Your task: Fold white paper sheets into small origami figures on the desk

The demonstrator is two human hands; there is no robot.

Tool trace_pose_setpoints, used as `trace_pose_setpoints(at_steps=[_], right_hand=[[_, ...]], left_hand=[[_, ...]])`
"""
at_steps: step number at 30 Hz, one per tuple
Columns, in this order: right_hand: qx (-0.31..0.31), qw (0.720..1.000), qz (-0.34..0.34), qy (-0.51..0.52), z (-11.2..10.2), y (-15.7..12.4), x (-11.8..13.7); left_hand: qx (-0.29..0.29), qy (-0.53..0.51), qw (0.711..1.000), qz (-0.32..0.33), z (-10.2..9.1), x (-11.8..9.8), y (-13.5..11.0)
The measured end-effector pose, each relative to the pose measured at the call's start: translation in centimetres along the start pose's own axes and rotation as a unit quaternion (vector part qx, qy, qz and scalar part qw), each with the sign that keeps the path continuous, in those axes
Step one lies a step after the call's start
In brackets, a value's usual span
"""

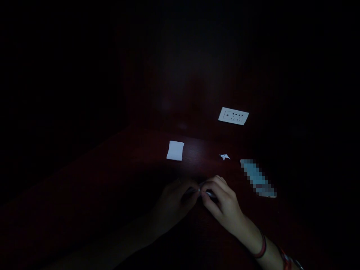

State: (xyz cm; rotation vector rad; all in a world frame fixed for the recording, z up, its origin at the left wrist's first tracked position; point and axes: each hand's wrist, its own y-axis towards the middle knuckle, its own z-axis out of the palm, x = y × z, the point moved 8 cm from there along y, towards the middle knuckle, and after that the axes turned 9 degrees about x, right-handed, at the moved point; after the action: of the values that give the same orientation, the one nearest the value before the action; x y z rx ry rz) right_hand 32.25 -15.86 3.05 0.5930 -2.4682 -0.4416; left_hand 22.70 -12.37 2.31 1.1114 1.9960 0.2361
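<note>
The scene is very dark. My left hand (pixel 176 204) and my right hand (pixel 222 202) meet over a dark red-brown table (pixel 118 180), fingertips pinched together on a small pale piece of paper (pixel 203 192) held between them. Only a sliver of that piece shows. A ring shows on my left hand. My right wrist carries dark bands. A small folded white paper shape (pixel 224 156) lies just beyond my right hand. A stack of white square paper (pixel 175 150) lies farther back, beyond my left hand.
A phone (pixel 258 178) with a lit, blurred screen lies to the right of my hands. A white wall socket (pixel 233 116) sits on the dark panel behind the table. Everything else is lost in darkness.
</note>
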Motion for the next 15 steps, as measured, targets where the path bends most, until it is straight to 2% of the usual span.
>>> trace_pose_setpoints(at_steps=[8, 15], right_hand=[[0.011, 1.0, 0.001, -0.015, 0.12, -0.05, 0.0], [-0.027, 0.997, 0.038, 0.06, -0.17, 0.0, -0.37]], left_hand=[[0.012, -0.017, 1.0, -0.015, 0.04, 0.12, -0.02], [0.025, -0.019, 0.999, -0.026, 0.48, 0.21, -0.21]])
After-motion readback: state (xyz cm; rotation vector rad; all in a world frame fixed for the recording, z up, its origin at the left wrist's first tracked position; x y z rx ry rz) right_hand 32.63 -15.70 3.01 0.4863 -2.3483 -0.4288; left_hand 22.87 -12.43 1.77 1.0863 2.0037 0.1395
